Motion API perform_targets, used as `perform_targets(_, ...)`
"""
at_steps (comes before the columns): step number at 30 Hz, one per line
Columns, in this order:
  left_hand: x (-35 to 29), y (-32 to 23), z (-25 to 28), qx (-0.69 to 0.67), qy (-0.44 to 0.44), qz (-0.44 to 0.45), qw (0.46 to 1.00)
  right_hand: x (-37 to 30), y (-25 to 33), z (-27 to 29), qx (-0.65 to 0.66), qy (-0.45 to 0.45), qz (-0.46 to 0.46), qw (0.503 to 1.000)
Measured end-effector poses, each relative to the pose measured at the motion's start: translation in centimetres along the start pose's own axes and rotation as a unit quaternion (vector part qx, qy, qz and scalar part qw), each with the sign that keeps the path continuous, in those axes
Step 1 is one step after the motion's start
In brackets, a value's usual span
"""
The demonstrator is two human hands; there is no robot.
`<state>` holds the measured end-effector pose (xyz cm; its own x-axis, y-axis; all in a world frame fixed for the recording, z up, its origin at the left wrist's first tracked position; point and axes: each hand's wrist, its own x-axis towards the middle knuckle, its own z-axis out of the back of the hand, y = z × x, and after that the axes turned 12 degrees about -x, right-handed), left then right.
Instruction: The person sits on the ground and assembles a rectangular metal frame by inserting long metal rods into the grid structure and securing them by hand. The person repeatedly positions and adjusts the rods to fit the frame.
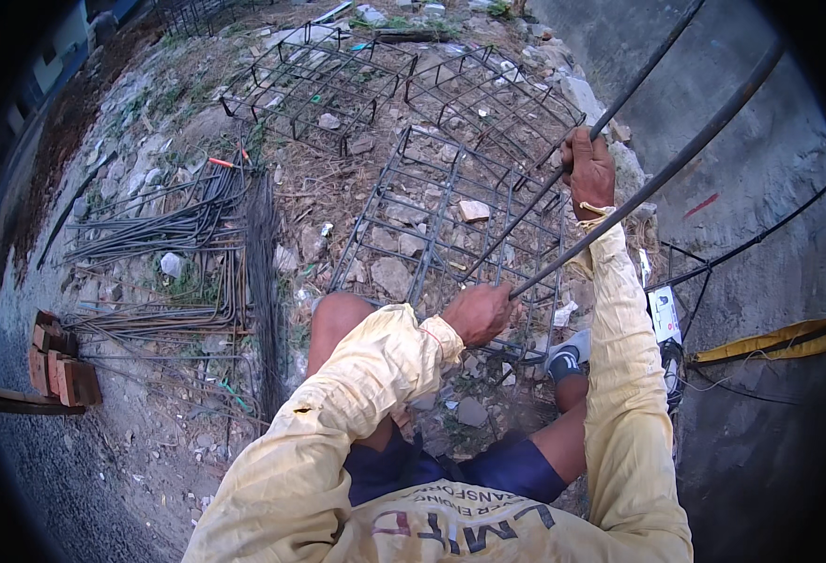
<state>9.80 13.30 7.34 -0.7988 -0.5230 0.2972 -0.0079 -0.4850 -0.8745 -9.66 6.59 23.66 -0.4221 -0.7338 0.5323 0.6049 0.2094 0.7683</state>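
A long dark steel bar (662,176) slants from the upper right down to my left hand (479,314), whose fingers are closed around its lower end. Higher up and to the right, my right hand (589,171) grips a second steel bar (643,83), which runs down behind the first toward the ground near my left hand. Beneath both bars lies a tied rebar grid (443,214) on stony soil, between my bent legs and the far cages. The exact lower end of the second bar is hard to make out.
Farther off lie two more rebar cages (324,84) (488,89). To the left are bundles of bent rods (164,225), a strip of thin wires (263,291) and stacked red bricks (61,371). A yellow strap (770,345) and a dark bar frame (709,267) lie at right.
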Motion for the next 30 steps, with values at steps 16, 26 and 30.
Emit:
perform_targets(16,-5.1,-1.7,1.4,0.029,0.077,0.039,0.996,-4.7,-0.1,0.1,0.025,-0.088,-0.064,0.994)
perform_targets(26,-5.2,-1.0,0.5,0.040,0.155,0.053,0.986,-4.3,-0.4,-0.8,0.012,-0.110,-0.049,0.993)
perform_targets(30,-5.3,-0.4,0.5,0.037,0.244,0.062,0.967,-5.3,0.0,-1.0,0.051,-0.121,-0.069,0.989)
